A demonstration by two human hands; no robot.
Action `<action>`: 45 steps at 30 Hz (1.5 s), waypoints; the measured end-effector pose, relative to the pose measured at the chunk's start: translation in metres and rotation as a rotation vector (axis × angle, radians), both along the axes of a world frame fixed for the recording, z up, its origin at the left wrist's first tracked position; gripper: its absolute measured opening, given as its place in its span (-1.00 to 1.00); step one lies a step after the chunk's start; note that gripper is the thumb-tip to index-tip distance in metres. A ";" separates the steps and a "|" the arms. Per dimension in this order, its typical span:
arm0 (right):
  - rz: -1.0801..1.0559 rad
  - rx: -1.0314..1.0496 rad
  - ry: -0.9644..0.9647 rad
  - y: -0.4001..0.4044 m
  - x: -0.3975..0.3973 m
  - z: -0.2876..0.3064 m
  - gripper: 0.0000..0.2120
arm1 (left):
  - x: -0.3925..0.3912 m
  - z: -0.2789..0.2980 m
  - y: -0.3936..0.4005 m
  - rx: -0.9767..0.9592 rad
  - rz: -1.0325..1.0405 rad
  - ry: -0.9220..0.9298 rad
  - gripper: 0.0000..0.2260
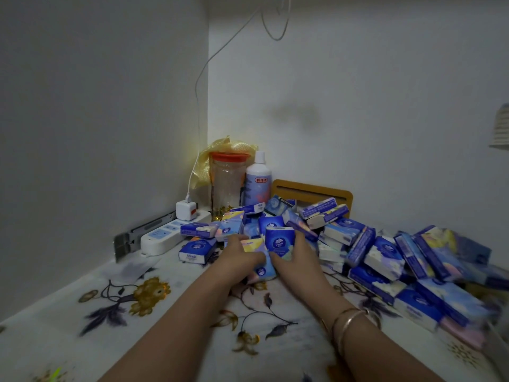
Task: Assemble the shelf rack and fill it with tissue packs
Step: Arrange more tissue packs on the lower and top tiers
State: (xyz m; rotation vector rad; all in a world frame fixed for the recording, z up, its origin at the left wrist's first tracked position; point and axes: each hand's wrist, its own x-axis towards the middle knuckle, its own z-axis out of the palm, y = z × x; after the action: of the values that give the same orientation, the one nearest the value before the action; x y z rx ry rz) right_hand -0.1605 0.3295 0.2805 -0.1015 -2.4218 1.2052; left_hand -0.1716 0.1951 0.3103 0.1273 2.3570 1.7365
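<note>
Both hands at near edge of tissue pack heap (358,244), mid-table toward back corner. Left hand (239,255) and right hand (294,256) clasp small cluster of packs (278,241) between them, top pack upright. Heap trails rightward, nearer right hand. Rack not identifiable

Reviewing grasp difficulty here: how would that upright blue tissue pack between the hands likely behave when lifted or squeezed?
The blue tissue pack is probably light and soft, giving under the right hand. Its glossy wrapper looks somewhat slippery. Standing on end amid the loose pile, it would likely topple if the left hand nudged it.
</note>
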 end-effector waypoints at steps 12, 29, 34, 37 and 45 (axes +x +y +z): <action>0.111 -0.591 -0.148 0.009 -0.001 0.016 -0.77 | -0.003 -0.008 -0.002 0.167 -0.108 0.023 -0.39; 0.157 -0.679 0.018 -0.004 0.049 0.039 -0.63 | 0.027 0.010 -0.005 0.627 0.096 -0.073 -0.78; 0.256 -0.265 0.128 -0.006 0.104 0.072 -0.68 | 0.054 0.035 -0.016 0.604 -0.039 -0.257 -0.77; 0.219 -0.060 0.188 -0.009 0.128 0.093 -0.67 | 0.082 0.055 -0.032 0.616 -0.226 -0.306 -0.65; 0.333 -0.078 0.221 -0.017 0.191 0.151 -0.74 | 0.150 0.127 -0.042 0.614 -0.361 -0.247 -0.87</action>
State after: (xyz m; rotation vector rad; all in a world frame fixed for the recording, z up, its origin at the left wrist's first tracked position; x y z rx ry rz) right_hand 0.0306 0.3121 0.4314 0.4063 -2.2546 1.3707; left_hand -0.0221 0.1530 0.4376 0.3793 1.4623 2.0700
